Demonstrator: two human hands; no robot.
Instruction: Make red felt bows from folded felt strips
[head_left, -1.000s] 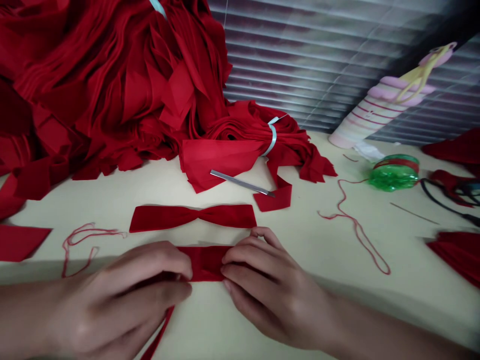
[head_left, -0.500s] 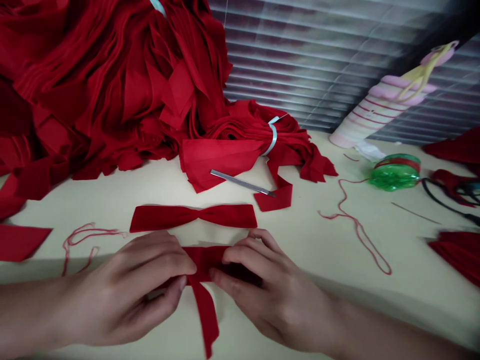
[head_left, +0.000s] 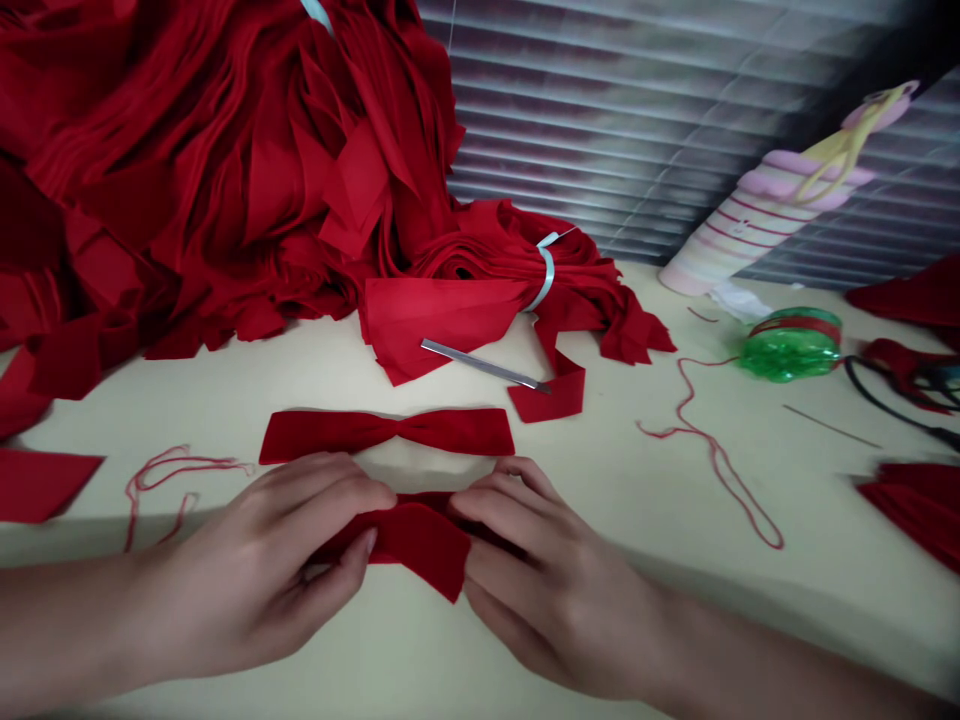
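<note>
We find the left hand [head_left: 247,570] and right hand [head_left: 555,590] nearly closed, their fingertips pinching a folded red felt strip [head_left: 416,540] between them. Its long axis runs crosswise, its flap drooping toward the person, slightly nearer the right fingers. A pinched red felt bow [head_left: 386,435] lies just beyond the fingertips on the pale table [head_left: 570,470].

soft, dim daylight through window blinds [head_left: 630,120]; no hard glare. broad shadow band across near part of tabletop [head_left: 67,545]. top right corner falls dark. wide-angle bowing toward frame edges. image slightly soft overall, no heavy blur.
</note>
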